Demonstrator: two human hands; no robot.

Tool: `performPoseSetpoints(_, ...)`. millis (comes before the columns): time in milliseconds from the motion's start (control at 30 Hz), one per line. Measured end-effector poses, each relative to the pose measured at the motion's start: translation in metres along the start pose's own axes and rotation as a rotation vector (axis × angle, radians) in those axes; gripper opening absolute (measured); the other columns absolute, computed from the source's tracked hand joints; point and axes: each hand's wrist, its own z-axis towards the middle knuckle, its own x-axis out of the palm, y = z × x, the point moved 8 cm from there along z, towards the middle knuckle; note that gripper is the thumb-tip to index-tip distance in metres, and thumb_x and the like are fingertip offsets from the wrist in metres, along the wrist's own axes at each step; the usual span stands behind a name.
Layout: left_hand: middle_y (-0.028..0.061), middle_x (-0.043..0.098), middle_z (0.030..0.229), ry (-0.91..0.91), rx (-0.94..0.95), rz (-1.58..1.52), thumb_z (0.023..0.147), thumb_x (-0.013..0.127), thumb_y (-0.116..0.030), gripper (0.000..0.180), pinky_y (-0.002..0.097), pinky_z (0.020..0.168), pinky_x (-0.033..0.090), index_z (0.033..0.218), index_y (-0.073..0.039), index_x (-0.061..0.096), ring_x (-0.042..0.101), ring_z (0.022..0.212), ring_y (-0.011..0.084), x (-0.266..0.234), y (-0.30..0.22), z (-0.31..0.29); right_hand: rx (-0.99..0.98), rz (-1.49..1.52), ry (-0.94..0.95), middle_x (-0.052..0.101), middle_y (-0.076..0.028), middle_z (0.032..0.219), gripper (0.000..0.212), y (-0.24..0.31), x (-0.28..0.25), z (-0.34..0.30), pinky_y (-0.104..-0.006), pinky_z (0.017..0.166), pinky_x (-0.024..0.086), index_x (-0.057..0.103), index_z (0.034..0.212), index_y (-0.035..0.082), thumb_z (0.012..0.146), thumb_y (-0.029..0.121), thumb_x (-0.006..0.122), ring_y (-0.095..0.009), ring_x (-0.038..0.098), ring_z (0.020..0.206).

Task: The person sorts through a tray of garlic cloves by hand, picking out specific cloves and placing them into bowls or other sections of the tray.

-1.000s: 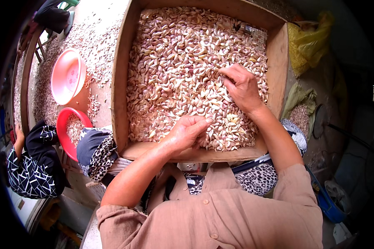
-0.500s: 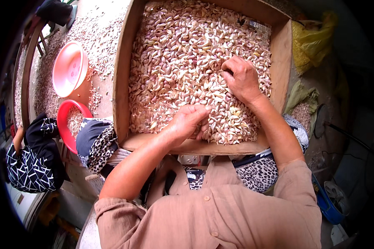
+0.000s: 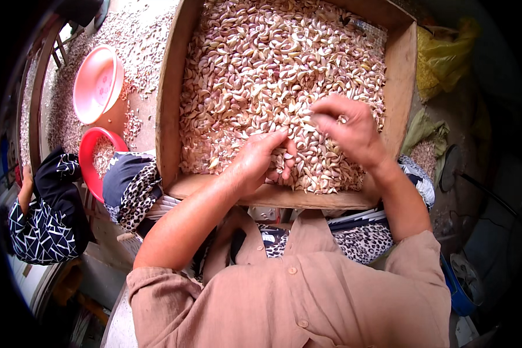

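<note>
My right hand [image 3: 356, 130] has come nearer to me, and my left hand [image 3: 254, 163] has turned so its cloves show.
The cloves [image 3: 232, 87] lie all over the box [image 3: 401, 81], under both hands. My left fingers curl around a few; my right fingers bend around what looks like one. I think I should pinch softly and keep my left hand low, so none fall out.

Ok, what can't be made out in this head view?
All in the head view:
Cloves in the left hand: exact count hidden by its grip.
Wooden tray: far left corner cut off by the picture's top edge.
Yellow bag: contents hidden by its folds.
Red basin: one side hidden behind patterned cloth.
</note>
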Motion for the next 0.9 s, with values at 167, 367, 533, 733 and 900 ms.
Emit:
performPoseSetpoints(167, 0.0043, 0.064, 0.075, 0.052, -0.01, 0.014, 0.108, 0.052, -0.034, 0.036, 0.0269, 0.054, 0.05, 0.089, -0.006, 0.066, 0.06, 0.059, 0.0153, 0.0, 0.011, 0.006, -0.013, -0.423, -0.009, 0.074, -0.014, 0.094, 0.015, -0.016, -0.028, 0.016, -0.0371, 0.08, 0.056, 0.074, 0.097, 0.002, 0.083, 0.007, 0.069, -0.028, 0.072, 0.085)
performPoseSetpoints(367, 0.0031, 0.062, 0.075, 0.04, 0.023, -0.005, 0.108, 0.05, -0.032, 0.032, 0.0258, 0.053, 0.049, 0.095, -0.007, 0.065, 0.058, 0.059, 0.0144, 0.0, 0.004, 0.004, -0.014, -0.405, 0.089, 0.071, -0.013, 0.093, 0.016, -0.021, -0.003, 0.014, -0.0403, 0.08, 0.055, 0.073, 0.095, 0.004, 0.081, 0.008, 0.067, -0.032, 0.07, 0.088)
performPoseSetpoints(533, 0.0039, 0.062, 0.076, 0.04, 0.033, -0.008, 0.109, 0.045, -0.033, 0.035, 0.0251, 0.052, 0.047, 0.098, -0.006, 0.064, 0.057, 0.06, 0.014, 0.004, -0.002, -0.001, -0.077, -0.55, 0.13, 0.068, -0.012, 0.096, 0.02, -0.018, 0.005, 0.017, -0.043, 0.078, 0.055, 0.072, 0.099, 0.007, 0.081, 0.011, 0.067, -0.033, 0.069, 0.088)
performPoseSetpoints(733, 0.0054, 0.061, 0.078, 0.081, 0.087, -0.023, 0.111, 0.04, -0.035, 0.04, 0.0249, 0.051, 0.045, 0.1, -0.005, 0.064, 0.056, 0.06, 0.0144, 0.007, -0.009, -0.003, -0.117, -0.396, 0.03, 0.07, -0.012, 0.097, 0.02, -0.015, 0.003, 0.017, -0.0412, 0.078, 0.056, 0.074, 0.1, 0.004, 0.082, 0.011, 0.067, -0.032, 0.07, 0.087)
performPoseSetpoints(900, 0.0073, 0.064, 0.078, 0.092, 0.086, -0.076, 0.111, 0.038, -0.035, 0.039, 0.0253, 0.049, 0.044, 0.103, -0.005, 0.063, 0.057, 0.057, 0.0162, 0.004, -0.007, -0.002, -0.075, -0.005, 0.272, 0.07, -0.004, 0.088, 0.012, 0.008, 0.018, 0.016, -0.0302, 0.073, 0.053, 0.076, 0.092, 0.002, 0.081, 0.003, 0.075, -0.014, 0.066, 0.081)
